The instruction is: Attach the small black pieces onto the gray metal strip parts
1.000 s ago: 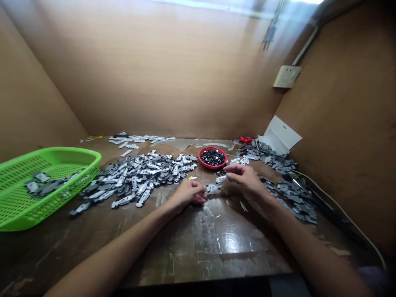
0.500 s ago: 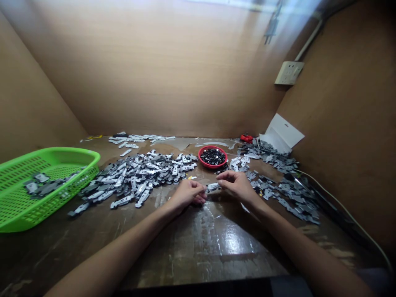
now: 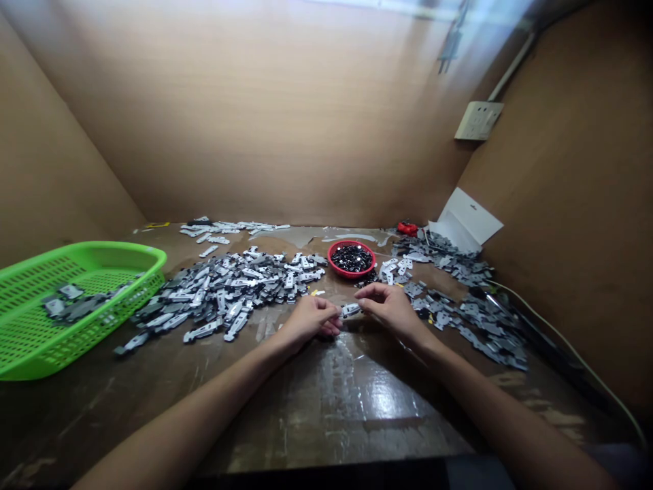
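My left hand (image 3: 310, 319) rests on the worn wooden table (image 3: 326, 401) with its fingers curled round one end of a small grey metal piece (image 3: 349, 309). My right hand (image 3: 388, 306) pinches the other end of the same piece from the right. A red bowl (image 3: 351, 259) full of small black parts sits just beyond my hands. A big heap of grey metal pieces (image 3: 229, 289) lies to the left of my left hand.
A green plastic basket (image 3: 66, 306) holding a few grey pieces stands at the left edge. More grey pieces (image 3: 459, 299) are spread at the right, beside a white cable (image 3: 566, 347). Brown board walls enclose the table, with a wall socket (image 3: 478, 120) at upper right.
My right hand has come down and left from near the red bowl to meet my left hand at the small grey piece. My left hand has stayed in place.
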A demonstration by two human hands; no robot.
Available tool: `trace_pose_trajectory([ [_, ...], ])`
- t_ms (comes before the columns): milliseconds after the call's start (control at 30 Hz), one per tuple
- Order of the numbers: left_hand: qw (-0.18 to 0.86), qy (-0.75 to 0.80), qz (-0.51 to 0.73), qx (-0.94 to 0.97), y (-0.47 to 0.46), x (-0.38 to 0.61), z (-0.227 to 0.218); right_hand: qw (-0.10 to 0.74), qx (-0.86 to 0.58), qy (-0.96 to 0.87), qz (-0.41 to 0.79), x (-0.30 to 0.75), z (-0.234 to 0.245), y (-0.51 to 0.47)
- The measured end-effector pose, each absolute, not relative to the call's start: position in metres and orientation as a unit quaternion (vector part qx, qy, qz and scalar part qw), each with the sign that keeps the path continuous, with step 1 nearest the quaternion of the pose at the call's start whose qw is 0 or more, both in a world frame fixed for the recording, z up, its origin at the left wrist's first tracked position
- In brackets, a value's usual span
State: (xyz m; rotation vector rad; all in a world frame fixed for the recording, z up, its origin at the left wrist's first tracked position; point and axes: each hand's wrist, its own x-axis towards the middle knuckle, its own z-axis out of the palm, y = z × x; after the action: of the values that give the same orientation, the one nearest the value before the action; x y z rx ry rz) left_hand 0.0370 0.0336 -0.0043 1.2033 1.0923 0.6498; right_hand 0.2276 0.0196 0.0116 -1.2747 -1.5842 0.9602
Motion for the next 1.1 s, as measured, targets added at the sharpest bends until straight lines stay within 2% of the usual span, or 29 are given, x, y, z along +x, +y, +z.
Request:
trace_pose_trajectory([
  [633,0.656,0.464,0.319,0.503,0.032,0.036,0.000,0.453,-0.530,-0.625,0.350,0.231,0.002,0.027],
  [767,0.656,0.442,0.335,0.512,0.031,0.035,-0.002,0.453,-0.530,-0.593,0.403,0.232,0.000,0.028],
  [967,0.645,0.435,0.347,0.523,0.033,0.036,-0.005,0.386,-0.498,-0.527,0.571,0.239,-0.003,0.033],
  [1100,0.644,0.433,0.344,0.529,0.033,0.036,-0.006,0.363,-0.470,-0.509,0.623,0.243,-0.004,0.034],
])
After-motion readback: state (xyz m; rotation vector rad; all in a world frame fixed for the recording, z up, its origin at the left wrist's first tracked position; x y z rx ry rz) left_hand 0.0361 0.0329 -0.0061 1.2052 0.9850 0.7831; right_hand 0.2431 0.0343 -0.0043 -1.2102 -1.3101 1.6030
